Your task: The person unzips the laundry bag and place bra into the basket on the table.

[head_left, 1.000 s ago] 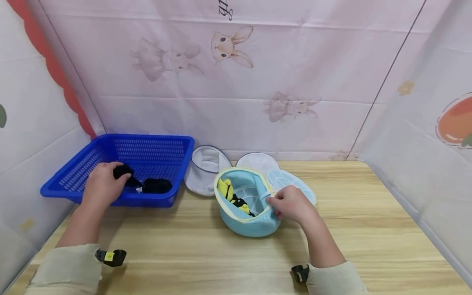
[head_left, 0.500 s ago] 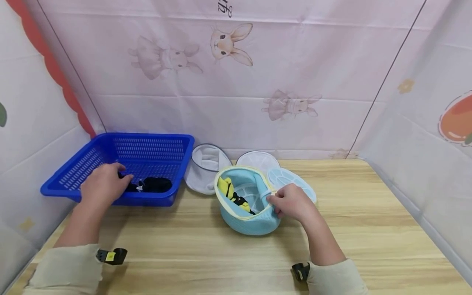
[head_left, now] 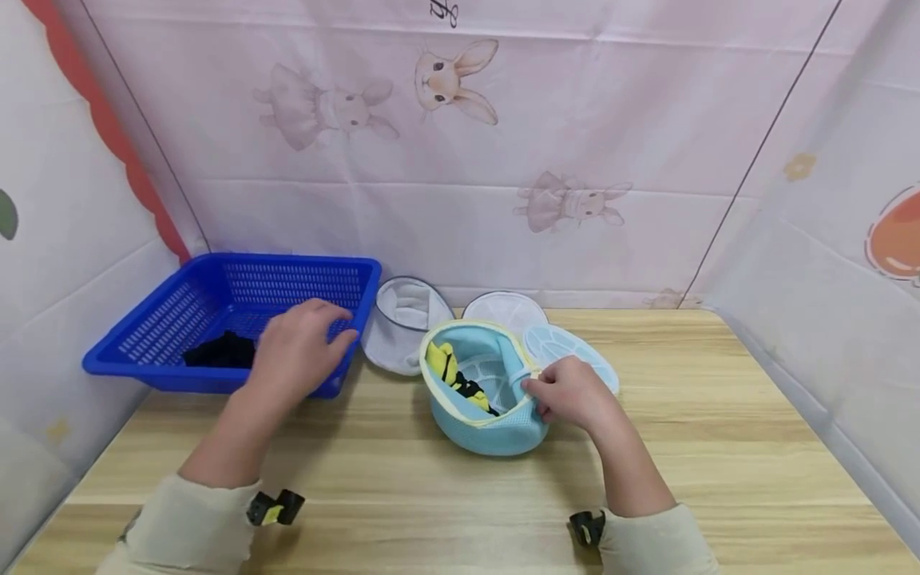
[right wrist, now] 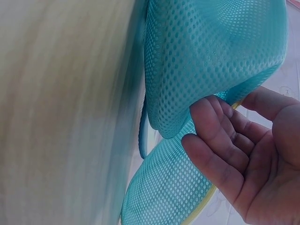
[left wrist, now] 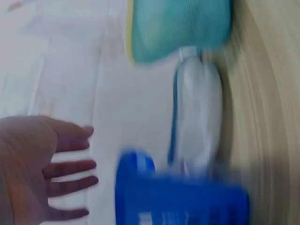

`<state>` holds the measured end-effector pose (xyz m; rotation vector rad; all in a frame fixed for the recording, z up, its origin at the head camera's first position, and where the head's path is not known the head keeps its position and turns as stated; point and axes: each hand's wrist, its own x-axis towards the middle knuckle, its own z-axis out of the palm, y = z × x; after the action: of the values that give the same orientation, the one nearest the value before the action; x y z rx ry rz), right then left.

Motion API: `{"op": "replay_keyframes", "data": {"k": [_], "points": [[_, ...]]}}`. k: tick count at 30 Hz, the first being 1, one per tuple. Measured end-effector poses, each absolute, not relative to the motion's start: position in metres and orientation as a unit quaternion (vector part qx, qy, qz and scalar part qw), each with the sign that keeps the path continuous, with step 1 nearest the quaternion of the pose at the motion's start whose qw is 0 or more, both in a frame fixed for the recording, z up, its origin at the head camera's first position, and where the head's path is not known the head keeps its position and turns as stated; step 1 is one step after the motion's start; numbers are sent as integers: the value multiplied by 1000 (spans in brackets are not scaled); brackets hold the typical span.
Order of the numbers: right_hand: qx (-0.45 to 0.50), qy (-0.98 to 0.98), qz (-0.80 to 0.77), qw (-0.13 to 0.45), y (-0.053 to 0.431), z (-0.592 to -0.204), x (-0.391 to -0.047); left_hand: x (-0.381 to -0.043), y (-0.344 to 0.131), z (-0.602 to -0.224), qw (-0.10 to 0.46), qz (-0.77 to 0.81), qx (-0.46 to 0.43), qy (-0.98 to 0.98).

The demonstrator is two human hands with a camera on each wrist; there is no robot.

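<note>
My left hand (head_left: 305, 343) hovers over the right front side of the blue plastic basket (head_left: 298, 271), fingers spread apart with nothing between them; the left wrist view shows the same bare hand (left wrist: 33, 173). A crumpled black cloth item (head_left: 219, 350) lies in the basket, left of that hand. My right hand (head_left: 573, 395) pinches the rim of a light-blue mesh laundry bag (head_left: 489, 439) with yellow edging. Inside the bag rests a yellow-and-black cloth item (head_left: 460, 379). Up close, my right thumb and fingers (right wrist: 211, 122) nip the bag's edge, its round flap (right wrist: 164, 183) hanging below.
Behind the light-blue bag's left side stands a grey-white mesh bag (head_left: 391, 343) with dark edging. A white round mesh lid (head_left: 506, 307) leans at the wall, beside the light-blue bag's lid (head_left: 568, 351). Wooden tabletop (head_left: 402, 511) runs in front; printed fabric walls enclose it.
My left hand has let go of the black cloth at the basket's left and moved right, now covering the second black item. My right hand keeps its grip on the bag's rim.
</note>
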<state>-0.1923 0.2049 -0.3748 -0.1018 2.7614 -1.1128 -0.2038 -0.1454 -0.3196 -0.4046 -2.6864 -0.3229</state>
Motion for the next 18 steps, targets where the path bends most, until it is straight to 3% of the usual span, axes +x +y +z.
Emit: {"op": "replay_keyframes", "data": {"k": [3,7,13,18], "points": [[-36,924,-371,79,205,-375,-193,-200,-110,-323,205,-121,-234,-943],[-35,924,-372,77,205,-374,-192,-201,-69,-330,161,-108,-315,-929],[-34,923,-376,74,206,-375,-191,-212,-28,-341,62,-48,-352,-933],[-35,922,-379,70,207,-373,-191,-216,-14,-353,11,30,-358,-933]]}}
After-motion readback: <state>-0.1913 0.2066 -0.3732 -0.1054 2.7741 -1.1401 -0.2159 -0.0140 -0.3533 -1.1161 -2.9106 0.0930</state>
